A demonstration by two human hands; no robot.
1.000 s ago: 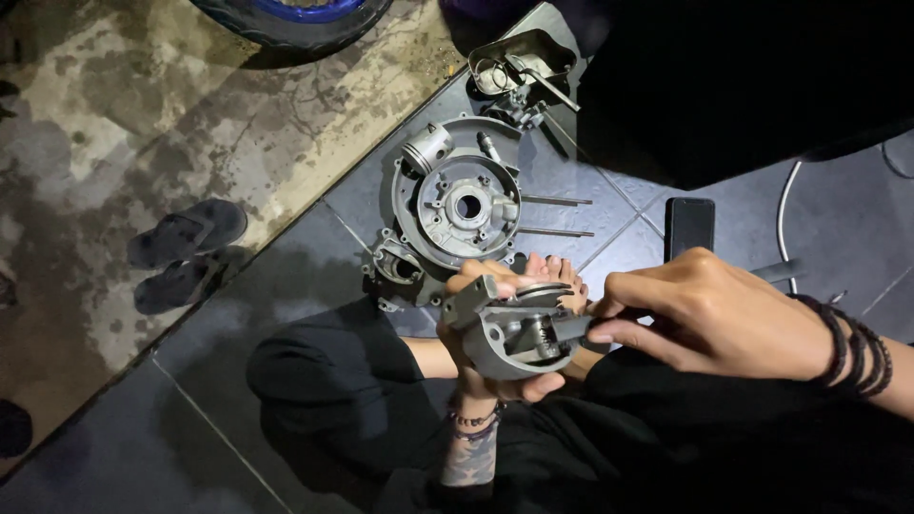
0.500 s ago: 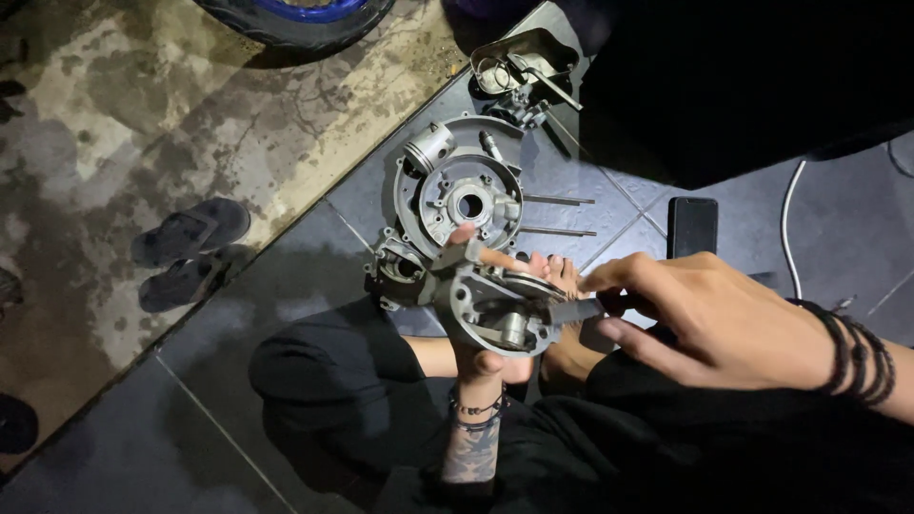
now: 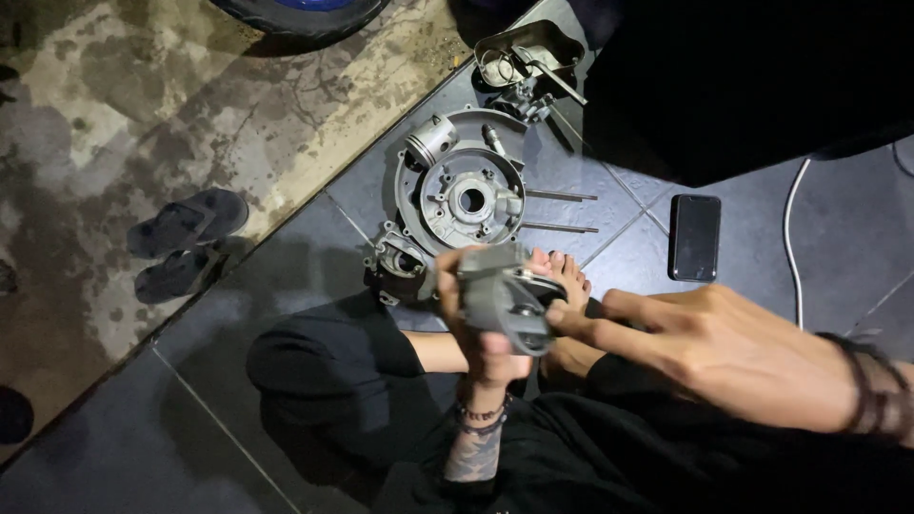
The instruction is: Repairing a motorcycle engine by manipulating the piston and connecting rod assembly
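My left hand (image 3: 481,333) grips a grey metal engine part (image 3: 502,290) and holds it up over my lap. My right hand (image 3: 724,347) reaches in from the right, its fingertips touching the right side of that part. I cannot tell whether the right fingers pinch anything small. Just beyond, on the dark tile floor, lies a round grey engine casing (image 3: 457,190) with a piston (image 3: 430,141) resting on its rim. My bare foot (image 3: 564,276) shows behind the held part.
A black phone (image 3: 696,236) lies on the tiles to the right, near a white cable (image 3: 790,238). A metal tray of parts (image 3: 522,57) sits at the top. Two dark sandals (image 3: 181,243) rest on the concrete at left. Two thin metal rods (image 3: 562,211) stick out beside the casing.
The held engine part has been turned in my left hand and shows a different face. My right hand has shifted slightly along its side.
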